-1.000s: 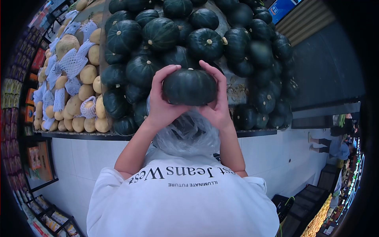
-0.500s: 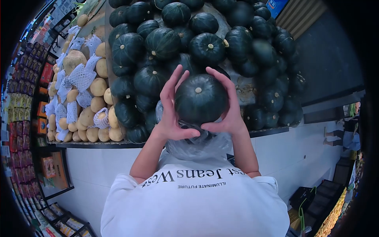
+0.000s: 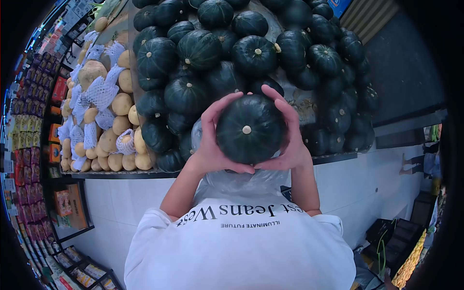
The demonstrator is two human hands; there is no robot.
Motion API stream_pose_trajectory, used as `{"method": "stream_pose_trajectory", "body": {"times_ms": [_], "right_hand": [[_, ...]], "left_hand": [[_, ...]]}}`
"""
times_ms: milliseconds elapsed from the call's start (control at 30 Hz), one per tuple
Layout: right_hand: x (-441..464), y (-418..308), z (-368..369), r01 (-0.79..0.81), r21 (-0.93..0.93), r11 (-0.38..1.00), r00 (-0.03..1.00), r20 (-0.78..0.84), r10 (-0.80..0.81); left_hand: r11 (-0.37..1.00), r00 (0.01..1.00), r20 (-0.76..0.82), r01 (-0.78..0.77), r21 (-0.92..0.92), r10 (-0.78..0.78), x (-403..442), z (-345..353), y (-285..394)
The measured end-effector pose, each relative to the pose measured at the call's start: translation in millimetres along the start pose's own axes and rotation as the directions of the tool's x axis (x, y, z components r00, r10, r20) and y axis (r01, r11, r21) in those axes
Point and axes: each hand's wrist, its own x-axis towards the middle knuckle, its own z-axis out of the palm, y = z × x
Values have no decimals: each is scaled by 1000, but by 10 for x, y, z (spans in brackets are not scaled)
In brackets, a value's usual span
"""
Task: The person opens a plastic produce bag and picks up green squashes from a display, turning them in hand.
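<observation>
A round dark green pumpkin (image 3: 251,140) with a pale stem stub faces up between my two hands, in front of my chest. My left hand (image 3: 211,140) curves round its left side, with the thumb underneath at the near edge. On the opposite side my right hand (image 3: 293,140) wraps it the same way, and the thumbs nearly meet. A clear plastic bag (image 3: 241,182) hangs below the pumpkin, close to my white shirt; its upper part is mostly hidden. Beyond my fingers lies a heap of similar pumpkins (image 3: 199,49).
Left of the heap are brown potato-like roots (image 3: 121,105), several in white foam nets (image 3: 100,92). The display's dark front edge (image 3: 130,175) runs before me. Packaged goods (image 3: 29,150) fill shelves at far left. Another person (image 3: 425,162) stands at far right.
The pumpkin has come slightly nearer, and its stem has turned toward me. Both hands have closed more snugly round it, with the thumbs closer together.
</observation>
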Motion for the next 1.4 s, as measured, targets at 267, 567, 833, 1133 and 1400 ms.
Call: {"method": "stream_pose_trajectory", "body": {"times_ms": [267,567,833,1133,1400], "right_hand": [[71,-357,-30,-310,-105,945,949,32,315],[70,-512,390,-684,388,618,680,30,733],[-97,-339,443,-565,17,825,822,-84,564],[-120,-405,-61,-220,-427,877,964,43,262],[-295,-189,-8,-284,-265,921,958,-119,262]], "left_hand": [[963,978,77,174,206,-193,60,-84,440],[795,791,166,530,295,-589,188,-357,887],[868,868,158,422,263,-470,38,-395,652],[991,985,113,132,24,-133,-38,12,231],[988,997,63,57,-140,-49,-70,98,34]]}}
